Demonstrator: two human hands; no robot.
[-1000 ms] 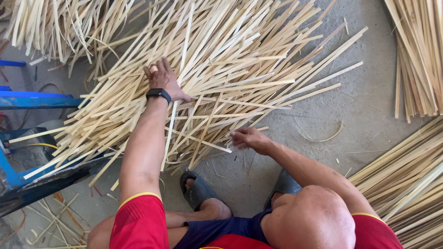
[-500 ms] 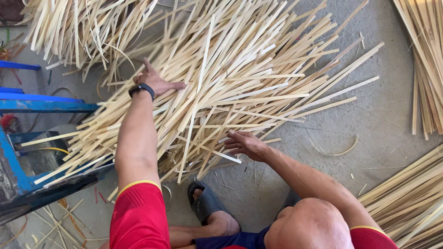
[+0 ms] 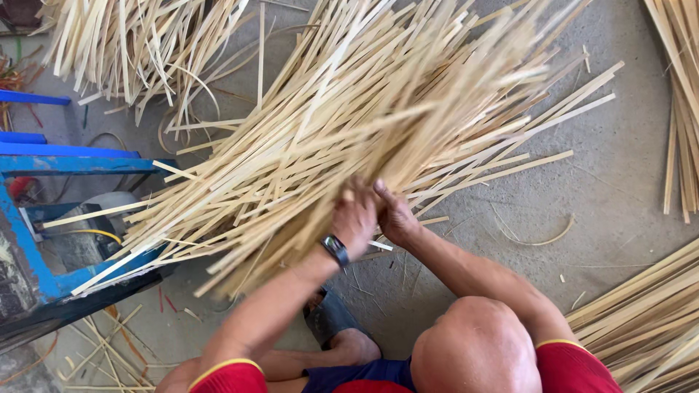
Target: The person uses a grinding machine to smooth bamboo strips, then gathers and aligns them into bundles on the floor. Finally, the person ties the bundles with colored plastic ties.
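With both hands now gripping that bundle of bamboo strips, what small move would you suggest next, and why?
Probably lift the bundle slightly and pull it toward the body. The left hand and right hand grip it together near its lower edge, yet many strips splay out unevenly, and some ends rest on the blue frame. A short pull would likely free those ends and tighten the bundle.

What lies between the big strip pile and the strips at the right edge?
Head view: mostly bare concrete floor, between the strip pile and the right strips; only one curled sliver lower down.

No packages, labels, signs, screens visible.
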